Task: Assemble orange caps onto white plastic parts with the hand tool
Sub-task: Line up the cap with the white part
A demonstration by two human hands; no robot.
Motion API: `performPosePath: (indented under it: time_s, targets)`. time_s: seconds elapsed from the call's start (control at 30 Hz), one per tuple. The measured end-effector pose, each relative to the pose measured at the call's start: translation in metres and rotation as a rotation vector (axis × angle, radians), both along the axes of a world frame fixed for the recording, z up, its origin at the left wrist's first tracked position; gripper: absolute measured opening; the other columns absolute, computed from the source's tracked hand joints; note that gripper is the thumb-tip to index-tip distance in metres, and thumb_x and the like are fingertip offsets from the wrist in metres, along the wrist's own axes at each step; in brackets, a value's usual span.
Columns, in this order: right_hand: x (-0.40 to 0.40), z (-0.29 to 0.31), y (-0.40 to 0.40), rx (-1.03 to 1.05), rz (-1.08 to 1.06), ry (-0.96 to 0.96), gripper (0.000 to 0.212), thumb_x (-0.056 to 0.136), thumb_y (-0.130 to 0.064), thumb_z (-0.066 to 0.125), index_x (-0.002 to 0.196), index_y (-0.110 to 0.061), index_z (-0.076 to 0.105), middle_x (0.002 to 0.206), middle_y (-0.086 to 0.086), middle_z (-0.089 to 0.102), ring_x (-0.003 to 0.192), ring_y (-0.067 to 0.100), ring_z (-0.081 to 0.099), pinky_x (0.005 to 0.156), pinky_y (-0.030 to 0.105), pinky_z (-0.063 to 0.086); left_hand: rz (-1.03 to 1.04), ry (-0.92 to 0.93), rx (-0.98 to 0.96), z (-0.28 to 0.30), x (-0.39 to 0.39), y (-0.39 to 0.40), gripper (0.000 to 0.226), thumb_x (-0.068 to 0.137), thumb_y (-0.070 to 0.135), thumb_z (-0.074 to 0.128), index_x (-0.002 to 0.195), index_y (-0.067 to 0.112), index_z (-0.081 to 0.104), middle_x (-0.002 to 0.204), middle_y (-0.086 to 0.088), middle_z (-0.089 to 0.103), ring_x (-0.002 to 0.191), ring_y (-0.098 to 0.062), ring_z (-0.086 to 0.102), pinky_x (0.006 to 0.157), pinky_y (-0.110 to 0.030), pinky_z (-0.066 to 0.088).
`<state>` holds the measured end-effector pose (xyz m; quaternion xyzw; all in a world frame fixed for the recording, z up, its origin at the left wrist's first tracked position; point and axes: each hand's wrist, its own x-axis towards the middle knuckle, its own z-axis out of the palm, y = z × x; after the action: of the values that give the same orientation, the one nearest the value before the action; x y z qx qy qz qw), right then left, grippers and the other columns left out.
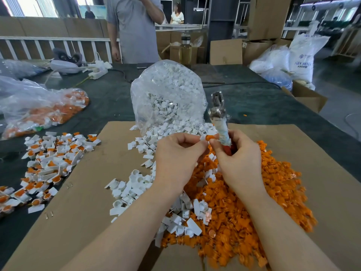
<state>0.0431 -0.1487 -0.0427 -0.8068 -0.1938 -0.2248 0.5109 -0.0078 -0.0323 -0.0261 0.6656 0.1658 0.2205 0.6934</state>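
Observation:
My left hand (178, 155) pinches a small white plastic part (202, 138) at its fingertips. My right hand (237, 155) grips the wrapped handle of the metal hand tool (218, 112), which stands upright with its jaws at the top. The same hand's thumb and forefinger pinch an orange cap (210, 137) right against the white part. Below both hands lies a big heap of orange caps (244, 208). Loose white parts (136, 184) spill from a clear bag (168, 90) onto the cardboard sheet (88, 202).
Several assembled white-and-orange pieces (50, 165) lie at the left on the dark table (109, 98). A clear bag of more such pieces (45, 110) sits behind them. A person (134, 30) stands at the table's far side, near a power strip (97, 72) and a bottle (185, 48).

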Motion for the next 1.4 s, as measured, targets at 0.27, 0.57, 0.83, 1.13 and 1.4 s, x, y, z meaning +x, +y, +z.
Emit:
performPosePath:
  time_s: [0.27, 0.57, 0.83, 1.13, 1.4]
  targets:
    - [-0.002, 0.001, -0.001, 0.01, 0.013, -0.012, 0.014, 0.085, -0.026, 0.073, 0.094, -0.021, 0.065, 0.076, -0.014, 0.064, 0.07, 0.008, 0.062, 0.058, 0.016, 0.048, 0.044, -0.022, 0.142, 0.001, -0.002, -0.001, 0.013, 0.076, 0.017, 0.082, 0.069, 0.024, 0.072, 0.066, 0.001, 0.073, 0.068, -0.02, 0.072, 0.074, -0.046, 0.061]
    - [-0.003, 0.003, 0.0, 0.059, 0.081, 0.014, 0.009, 0.086, -0.02, 0.072, 0.091, -0.021, 0.065, 0.074, -0.016, 0.063, 0.071, 0.0, 0.061, 0.059, 0.009, 0.044, 0.035, -0.027, 0.117, 0.001, -0.003, -0.003, 0.013, 0.076, 0.017, 0.082, 0.072, 0.024, 0.072, 0.069, 0.0, 0.074, 0.071, -0.021, 0.073, 0.076, -0.044, 0.061]
    - [-0.001, 0.005, -0.001, -0.033, 0.242, 0.134, 0.017, 0.087, -0.011, 0.067, 0.103, -0.019, 0.066, 0.07, -0.016, 0.06, 0.063, -0.005, 0.056, 0.057, 0.008, 0.041, 0.092, 0.015, 0.165, -0.002, 0.001, 0.004, 0.012, 0.078, 0.027, 0.081, 0.072, 0.022, 0.071, 0.067, 0.0, 0.073, 0.068, -0.022, 0.071, 0.072, -0.046, 0.06]
    - [0.006, 0.013, -0.021, -0.165, 0.392, 0.327, 0.014, 0.086, -0.013, 0.067, 0.096, -0.021, 0.064, 0.076, -0.005, 0.066, 0.068, 0.012, 0.062, 0.065, 0.025, 0.049, 0.111, -0.049, 0.14, 0.0, 0.006, 0.019, 0.008, 0.086, 0.014, 0.074, 0.082, 0.014, 0.068, 0.067, 0.003, 0.073, 0.063, -0.006, 0.071, 0.065, -0.02, 0.058]
    - [0.008, 0.017, -0.029, -0.37, 0.458, 0.381, 0.02, 0.086, -0.019, 0.069, 0.105, -0.023, 0.062, 0.091, -0.006, 0.065, 0.084, 0.012, 0.063, 0.083, 0.041, 0.051, 0.08, -0.118, 0.107, 0.003, 0.006, 0.021, 0.015, 0.087, 0.008, 0.072, 0.078, 0.018, 0.064, 0.062, 0.009, 0.07, 0.065, -0.008, 0.071, 0.065, -0.017, 0.056]
